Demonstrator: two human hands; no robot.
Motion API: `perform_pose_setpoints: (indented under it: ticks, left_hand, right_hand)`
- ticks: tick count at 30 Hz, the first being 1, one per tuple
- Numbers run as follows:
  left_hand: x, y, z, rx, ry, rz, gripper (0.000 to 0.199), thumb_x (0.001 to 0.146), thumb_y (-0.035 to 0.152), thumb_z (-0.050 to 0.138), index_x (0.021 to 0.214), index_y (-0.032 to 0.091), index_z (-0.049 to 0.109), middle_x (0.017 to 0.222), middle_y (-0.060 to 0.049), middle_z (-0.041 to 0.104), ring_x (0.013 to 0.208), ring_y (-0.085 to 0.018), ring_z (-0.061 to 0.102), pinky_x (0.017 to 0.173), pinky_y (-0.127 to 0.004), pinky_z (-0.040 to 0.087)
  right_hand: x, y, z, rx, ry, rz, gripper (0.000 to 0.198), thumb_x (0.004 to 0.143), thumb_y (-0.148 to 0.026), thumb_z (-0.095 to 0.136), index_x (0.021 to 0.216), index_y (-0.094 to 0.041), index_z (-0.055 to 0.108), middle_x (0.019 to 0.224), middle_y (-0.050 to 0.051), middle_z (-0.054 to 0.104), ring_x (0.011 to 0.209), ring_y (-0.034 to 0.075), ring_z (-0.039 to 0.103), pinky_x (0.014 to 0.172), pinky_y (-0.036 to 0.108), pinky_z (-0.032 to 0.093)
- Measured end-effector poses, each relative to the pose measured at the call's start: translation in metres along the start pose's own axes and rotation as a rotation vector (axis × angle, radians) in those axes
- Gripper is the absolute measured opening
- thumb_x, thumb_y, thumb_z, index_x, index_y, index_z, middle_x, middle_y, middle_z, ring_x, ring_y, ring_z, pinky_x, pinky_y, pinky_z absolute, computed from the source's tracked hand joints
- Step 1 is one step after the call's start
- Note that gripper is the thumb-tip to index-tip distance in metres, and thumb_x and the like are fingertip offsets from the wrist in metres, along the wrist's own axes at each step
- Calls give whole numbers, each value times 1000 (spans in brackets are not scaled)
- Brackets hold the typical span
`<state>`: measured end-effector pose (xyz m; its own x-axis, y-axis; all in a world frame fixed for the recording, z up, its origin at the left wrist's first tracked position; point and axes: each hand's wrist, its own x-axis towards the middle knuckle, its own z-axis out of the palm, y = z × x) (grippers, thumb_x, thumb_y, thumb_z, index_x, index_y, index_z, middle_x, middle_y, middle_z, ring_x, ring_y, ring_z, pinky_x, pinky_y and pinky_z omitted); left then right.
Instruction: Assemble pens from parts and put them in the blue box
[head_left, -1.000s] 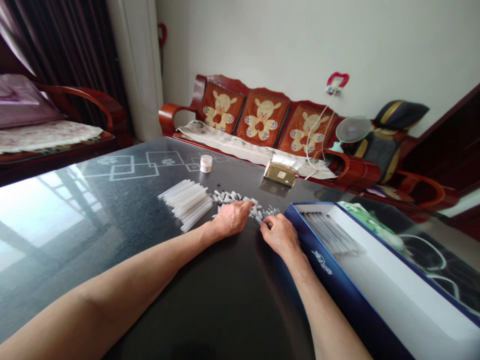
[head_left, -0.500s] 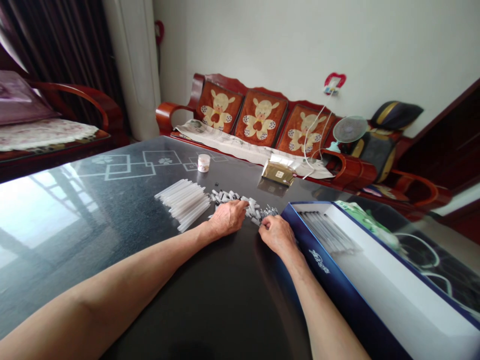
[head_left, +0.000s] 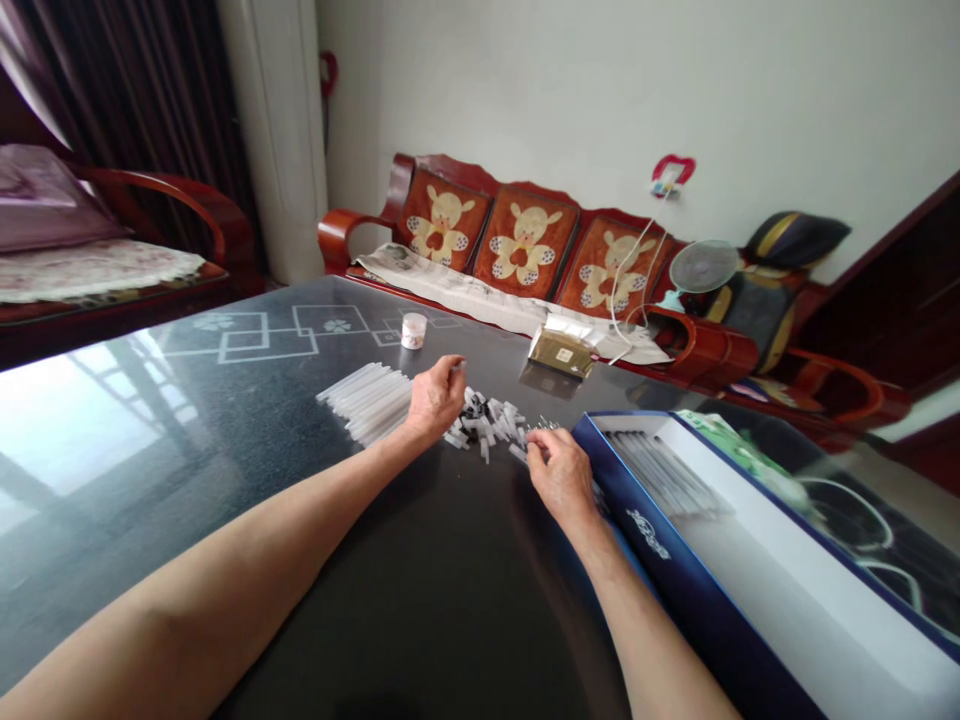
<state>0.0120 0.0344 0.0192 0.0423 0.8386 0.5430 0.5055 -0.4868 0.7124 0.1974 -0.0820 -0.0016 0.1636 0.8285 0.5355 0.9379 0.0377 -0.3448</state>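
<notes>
My left hand (head_left: 439,396) is raised beside the row of translucent white plastic tubes (head_left: 367,398), thumb and fingers pinched together. What they hold, if anything, is too small to tell. To its right lies a loose pile of small white and black caps (head_left: 491,420). At the pile's right end my right hand (head_left: 561,472) rests low by the table, its thumb and forefinger closed near some thin metallic pen tips (head_left: 546,424). Whatever sits between those fingers is hidden. Several pen barrels (head_left: 664,470) with dark ends lie inside the long blue box (head_left: 637,520).
The box stands close along my right forearm. Farther back on the dark glossy table (head_left: 420,590) are a small white round tub (head_left: 413,331) and a tissue pack (head_left: 562,352). A green-white bag (head_left: 739,450) lies behind the box. Beyond is a wooden sofa (head_left: 517,240).
My left hand has lifted off the cap pile and moved left and away, toward the tubes, uncovering more caps. My right hand has shifted only slightly.
</notes>
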Motion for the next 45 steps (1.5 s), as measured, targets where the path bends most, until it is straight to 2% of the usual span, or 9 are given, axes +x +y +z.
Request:
perform_pose_setpoints:
  ticks: [6, 14, 21, 28, 30, 33, 37, 39, 45]
  left_hand:
    - [8, -5, -3, -31, -4, -136, 29, 88, 22, 48, 110, 16, 66, 77, -4, 71, 78, -17, 66, 78, -25, 48]
    - [5, -7, -1, 16, -53, -150, 27, 89, 23, 49, 109, 18, 67, 86, -7, 73, 83, -18, 67, 80, -26, 48]
    - [5, -4, 0, 5, -39, -109, 26, 88, 20, 49, 107, 17, 67, 92, -7, 74, 86, -20, 68, 81, -29, 49]
    - [3, -4, 2, 33, -72, -101, 27, 90, 23, 48, 108, 18, 67, 92, -8, 74, 87, -20, 68, 81, -29, 50]
    - [1, -3, 2, 39, -100, -97, 28, 90, 23, 47, 109, 18, 67, 93, -8, 74, 88, -20, 68, 82, -29, 50]
    - [-4, -1, 2, 25, -180, -50, 28, 89, 22, 48, 109, 18, 68, 92, -6, 74, 87, -19, 68, 82, -28, 50]
    - [-12, 3, 6, -2, -270, 141, 29, 89, 23, 50, 112, 21, 68, 100, -5, 73, 92, -18, 67, 85, -27, 50]
    - [-16, 3, 9, 26, -286, 254, 29, 89, 23, 49, 112, 21, 68, 100, -5, 73, 93, -18, 67, 86, -27, 50]
    - [-22, 0, 18, 125, -285, 412, 30, 91, 23, 46, 111, 20, 68, 88, -6, 72, 85, -19, 67, 85, -32, 50]
  right_hand:
    - [23, -10, 11, -20, -84, -145, 25, 84, -17, 50, 95, -21, 71, 94, 5, 67, 88, 18, 64, 82, 26, 46]
    - [83, -26, 36, -237, -313, -181, 23, 83, -20, 57, 99, -25, 73, 104, 6, 67, 96, 19, 62, 85, 27, 44]
    - [82, -31, 39, -212, -313, -310, 25, 81, -14, 55, 99, -22, 70, 104, 5, 67, 97, 17, 61, 88, 27, 41]
    - [83, -41, 46, -258, -353, -215, 17, 81, -21, 60, 93, -24, 73, 99, 7, 67, 92, 18, 62, 83, 28, 43]
    - [82, -39, 46, -188, -339, -203, 17, 81, -19, 59, 91, -22, 72, 98, 7, 68, 92, 18, 63, 84, 28, 43]
    - [75, -37, 40, 85, -202, -97, 15, 80, -22, 57, 87, -18, 70, 91, 8, 69, 88, 19, 64, 84, 30, 45]
    - [56, -35, 29, 803, -101, 337, 27, 74, -38, 65, 89, -16, 64, 80, 6, 70, 75, 18, 67, 70, 29, 50]
    - [47, -33, 26, 1038, -66, 479, 37, 68, -43, 72, 92, -15, 63, 80, 5, 70, 71, 16, 65, 66, 27, 50]
    - [41, -24, 26, 1115, -54, 458, 40, 67, -42, 74, 97, -15, 67, 82, 3, 68, 73, 13, 60, 63, 24, 48]
